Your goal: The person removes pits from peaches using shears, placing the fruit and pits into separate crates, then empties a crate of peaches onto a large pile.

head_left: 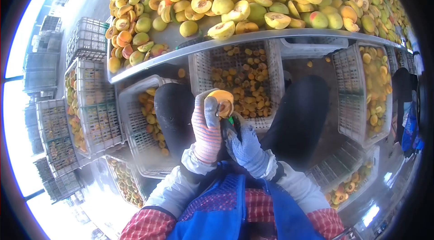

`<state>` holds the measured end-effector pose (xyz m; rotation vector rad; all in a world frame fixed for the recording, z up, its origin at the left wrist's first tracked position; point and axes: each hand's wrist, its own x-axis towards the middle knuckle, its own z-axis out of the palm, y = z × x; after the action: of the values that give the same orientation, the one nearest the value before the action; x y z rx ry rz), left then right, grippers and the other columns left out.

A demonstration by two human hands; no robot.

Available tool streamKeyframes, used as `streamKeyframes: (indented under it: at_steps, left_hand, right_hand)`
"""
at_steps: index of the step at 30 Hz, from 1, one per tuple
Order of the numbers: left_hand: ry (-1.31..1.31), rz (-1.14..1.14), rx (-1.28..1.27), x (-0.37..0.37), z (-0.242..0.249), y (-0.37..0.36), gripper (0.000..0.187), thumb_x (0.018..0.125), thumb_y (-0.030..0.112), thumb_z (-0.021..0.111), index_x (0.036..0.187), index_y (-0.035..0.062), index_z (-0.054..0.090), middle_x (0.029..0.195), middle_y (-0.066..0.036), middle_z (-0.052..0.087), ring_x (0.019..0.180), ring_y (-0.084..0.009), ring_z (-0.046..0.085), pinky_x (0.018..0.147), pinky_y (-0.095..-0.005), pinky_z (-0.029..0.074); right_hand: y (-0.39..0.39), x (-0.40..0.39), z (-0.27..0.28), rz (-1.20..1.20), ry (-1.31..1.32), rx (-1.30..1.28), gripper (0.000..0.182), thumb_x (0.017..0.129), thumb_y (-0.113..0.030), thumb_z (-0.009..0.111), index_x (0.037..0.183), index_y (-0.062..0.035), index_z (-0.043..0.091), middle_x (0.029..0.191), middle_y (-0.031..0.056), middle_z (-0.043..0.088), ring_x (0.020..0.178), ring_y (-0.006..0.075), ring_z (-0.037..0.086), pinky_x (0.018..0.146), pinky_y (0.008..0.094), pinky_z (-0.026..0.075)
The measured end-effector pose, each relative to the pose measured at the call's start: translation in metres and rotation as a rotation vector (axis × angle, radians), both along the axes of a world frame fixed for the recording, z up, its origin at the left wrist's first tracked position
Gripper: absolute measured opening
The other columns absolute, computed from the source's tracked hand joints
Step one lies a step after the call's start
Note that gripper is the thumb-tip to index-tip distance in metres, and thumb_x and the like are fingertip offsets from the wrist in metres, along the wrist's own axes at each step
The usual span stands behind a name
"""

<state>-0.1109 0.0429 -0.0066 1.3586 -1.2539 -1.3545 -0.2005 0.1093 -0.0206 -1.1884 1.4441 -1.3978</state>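
Note:
My left hand (206, 124), in a striped glove, is closed around a halved yellow peach (223, 101). The cut face, with a brown centre, is turned toward the right. Just below it, my right hand (247, 145), in a bluish glove, grips a small dark tool with a green part (231, 120); its working end is hidden. Both hands are close together above my lap. Under them, between my knees, stands a white crate (203, 73) holding many pitted-looking peach halves.
A metal-edged table (181, 53) heaped with whole and halved peaches runs across the front. Fruit-filled crates stand at left (97, 104) and right (350, 95). Another crate (135, 104) sits by my left knee. Part of another person (409, 113) shows at far right.

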Motion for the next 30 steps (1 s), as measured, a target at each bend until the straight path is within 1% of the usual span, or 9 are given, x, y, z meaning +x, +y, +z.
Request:
streamKeyframes:
  at_steps: [4, 10, 13, 16, 18, 20, 23, 29, 30]
  left_hand:
    - [0.024, -0.053, 0.026, -0.001, 0.002, 0.001, 0.039, 0.1, 0.036, 0.043, 0.111, 0.0014, 0.055, 0.095, -0.009, 0.063, 0.086, -0.0131, 0.057, 0.079, -0.0275, 0.048]
    - [0.162, -0.379, 0.351, 0.012, 0.028, -0.034, 0.039, 0.097, 0.038, 0.05, 0.109, 0.0017, 0.058, 0.094, -0.006, 0.063, 0.083, -0.0102, 0.056, 0.078, -0.0246, 0.046]
    - [0.083, -0.403, 0.266, 0.012, 0.02, -0.032, 0.04, 0.097, 0.038, 0.051, 0.109, 0.0013, 0.059, 0.09, -0.005, 0.063, 0.078, -0.0105, 0.057, 0.074, -0.0248, 0.047]
    - [-0.05, -0.375, 0.034, 0.011, 0.009, -0.022, 0.041, 0.096, 0.04, 0.051, 0.11, 0.0022, 0.059, 0.084, -0.004, 0.063, 0.073, -0.0101, 0.056, 0.069, -0.0241, 0.047]
    - [-0.074, -0.36, -0.062, 0.012, 0.001, -0.018, 0.043, 0.095, 0.044, 0.051, 0.109, 0.0044, 0.06, 0.081, -0.003, 0.062, 0.07, -0.0079, 0.054, 0.065, -0.0223, 0.045]
    - [0.065, -0.399, 0.118, 0.014, -0.005, -0.017, 0.046, 0.095, 0.047, 0.05, 0.108, 0.0049, 0.06, 0.08, -0.002, 0.062, 0.069, -0.0072, 0.053, 0.064, -0.0221, 0.044]
    - [0.245, -0.381, 0.375, 0.014, -0.004, -0.017, 0.048, 0.093, 0.051, 0.051, 0.105, 0.0058, 0.062, 0.081, -0.002, 0.061, 0.071, -0.0072, 0.053, 0.065, -0.0221, 0.044]
    - [0.547, -0.15, 0.762, 0.008, -0.008, -0.003, 0.039, 0.095, 0.045, 0.052, 0.1, 0.008, 0.063, 0.085, -0.001, 0.061, 0.076, -0.0097, 0.055, 0.07, -0.0249, 0.046]
    - [0.473, -0.199, 0.588, 0.008, -0.008, -0.005, 0.037, 0.095, 0.042, 0.052, 0.099, 0.0078, 0.063, 0.086, -0.002, 0.061, 0.076, -0.0105, 0.056, 0.071, -0.0253, 0.046]
  right_hand:
    - [0.006, -0.005, -0.007, 0.182, -0.322, 0.24, 0.029, 0.092, -0.019, 0.055, 0.112, 0.0013, 0.051, 0.083, 0.0155, 0.06, 0.07, 0.0272, 0.061, 0.062, 0.0353, 0.047]
    - [0.014, -0.001, -0.007, 0.136, -1.07, 0.459, 0.029, 0.095, -0.025, 0.053, 0.115, -0.0053, 0.05, 0.082, 0.0012, 0.055, 0.062, 0.0106, 0.056, 0.047, 0.0232, 0.043]
    - [0.012, 0.001, -0.009, 0.227, -1.247, 0.418, 0.027, 0.096, -0.03, 0.052, 0.108, -0.0065, 0.051, 0.075, 0.002, 0.054, 0.05, 0.011, 0.05, 0.036, 0.0237, 0.038]
    - [0.013, -0.015, 0.006, 0.487, -1.442, 0.505, 0.032, 0.098, -0.039, 0.047, 0.099, -0.0077, 0.052, 0.066, 0.0023, 0.05, 0.042, 0.0097, 0.041, 0.032, 0.0238, 0.032]
    - [0.012, -0.016, 0.0, 0.613, -1.771, 0.535, 0.037, 0.099, -0.043, 0.042, 0.094, -0.0081, 0.052, 0.061, 0.0022, 0.046, 0.039, 0.0092, 0.037, 0.03, 0.0242, 0.03]
    - [0.01, -0.012, -0.006, 0.761, -2.132, 0.513, 0.043, 0.1, -0.046, 0.036, 0.09, -0.0078, 0.053, 0.058, 0.0015, 0.041, 0.038, 0.0083, 0.035, 0.03, 0.0237, 0.029]
    - [0.007, -0.011, -0.002, 0.812, -2.367, 0.459, 0.041, 0.1, -0.044, 0.038, 0.089, -0.0066, 0.052, 0.058, 0.0012, 0.041, 0.038, 0.0078, 0.035, 0.03, 0.0234, 0.03]
    - [0.01, -0.004, -0.02, 0.795, -2.473, 0.368, 0.036, 0.099, -0.043, 0.041, 0.092, -0.008, 0.047, 0.059, -0.0026, 0.041, 0.041, 0.0069, 0.041, 0.035, 0.0244, 0.038]
    - [0.01, -0.004, -0.026, 0.785, -2.482, 0.375, 0.036, 0.099, -0.043, 0.041, 0.091, -0.0081, 0.047, 0.059, -0.0029, 0.04, 0.042, 0.007, 0.041, 0.035, 0.0245, 0.038]
